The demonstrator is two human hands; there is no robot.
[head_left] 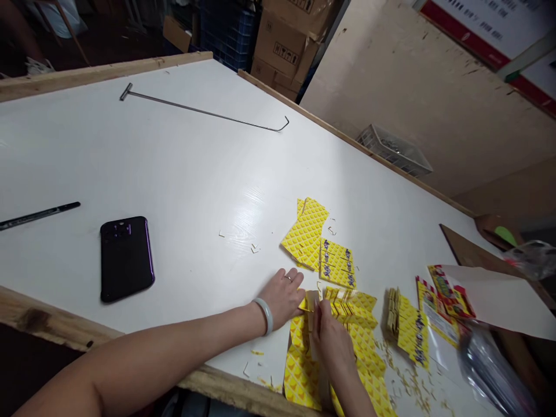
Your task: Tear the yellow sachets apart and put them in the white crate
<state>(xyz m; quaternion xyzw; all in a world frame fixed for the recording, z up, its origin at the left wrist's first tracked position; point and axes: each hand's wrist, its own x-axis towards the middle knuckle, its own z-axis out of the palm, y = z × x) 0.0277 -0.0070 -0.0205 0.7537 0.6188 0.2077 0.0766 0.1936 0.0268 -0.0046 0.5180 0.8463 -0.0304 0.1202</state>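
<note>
1. Closest to me, the folded yellow sheets lie along the near edge of the tabletop, partly over its wooden edging. Thin scraps are scattered to their right.
2. I see the right hand over the sheets, its fingers curled in against the paper; I can't tell whether they pinch a piece.
3. The left hand, wearing a pale bangle and a ring, has its fingers loosely bent at the sheets' upper left edge. Its thumb is hidden from me, so its grip is unclear.
4. To the right, I have a yellow stack with dark-blue print, then red-and-yellow packets.
5. Just beyond the hands sit a yellow square with blue marks and some overlapping yellow cards.
6. Over to the left, I make out a dark phone, with a pen near it.
7. Farther off lies a hooked metal rod.
8. Past the far edge, I see a pale basket, cardboard boxes and blue crates.
</note>
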